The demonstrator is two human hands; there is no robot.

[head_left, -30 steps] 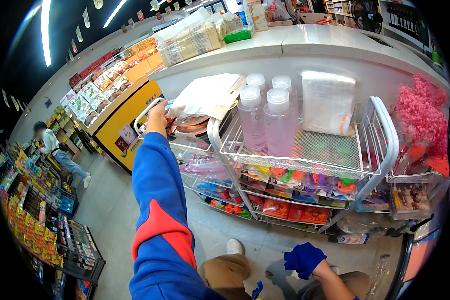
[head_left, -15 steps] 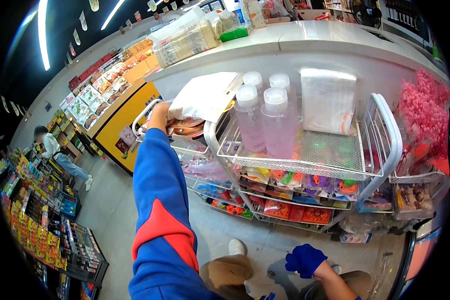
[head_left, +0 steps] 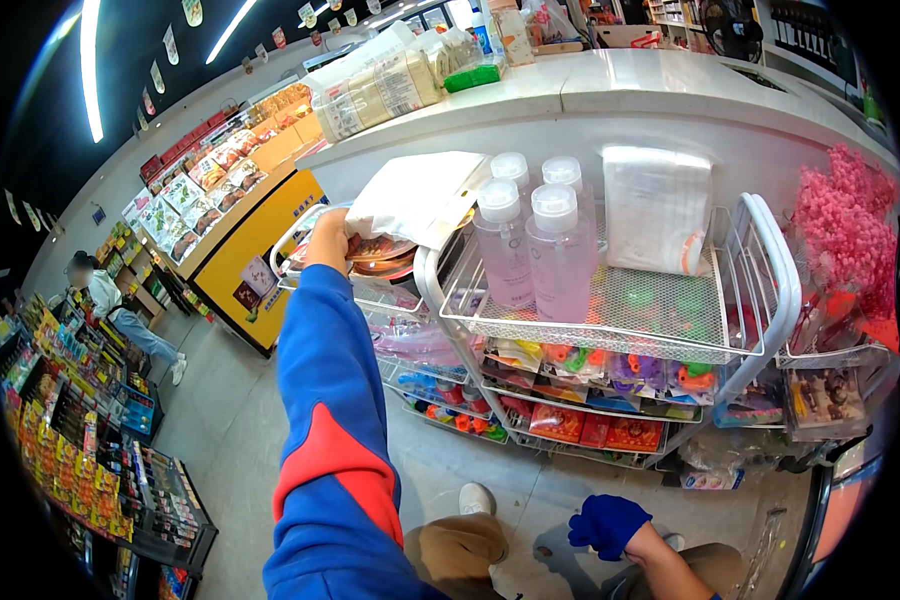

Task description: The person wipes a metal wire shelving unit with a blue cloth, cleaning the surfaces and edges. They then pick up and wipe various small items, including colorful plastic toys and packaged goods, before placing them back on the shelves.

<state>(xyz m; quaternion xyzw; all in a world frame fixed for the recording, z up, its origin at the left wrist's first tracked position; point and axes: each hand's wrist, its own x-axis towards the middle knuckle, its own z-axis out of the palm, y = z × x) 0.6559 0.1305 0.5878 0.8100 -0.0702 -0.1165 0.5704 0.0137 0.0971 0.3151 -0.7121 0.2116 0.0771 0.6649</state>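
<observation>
My left hand (head_left: 331,240) reaches into the wire basket on the left, against the near-left edge of a white bag (head_left: 417,194). Its fingers are hidden by the bag and the basket's contents. Flat packages (head_left: 382,258) with reddish-brown prints lie under the bag, beside the hand. Low on the right, my right hand (head_left: 612,527) is closed in bunched blue cloth (head_left: 600,522), which covers its fingers. Several clear bottles of pink liquid (head_left: 557,265) with whitish caps stand upright in the white mesh top basket (head_left: 660,315), next to a whitish plastic pack (head_left: 657,205).
A white counter (head_left: 630,80) runs behind the rack, with bundled packs (head_left: 380,95) on it. Pink dried flowers (head_left: 845,215) stand at the right. Lower tiers hold colourful packaged goods (head_left: 590,428). Stocked shelves (head_left: 70,440) and another person (head_left: 120,310) are at the left.
My left hand has shifted slightly to the right at the white bag, and the bag's edge with it. The bottles and my right hand with the blue cloth stay about where they were.
</observation>
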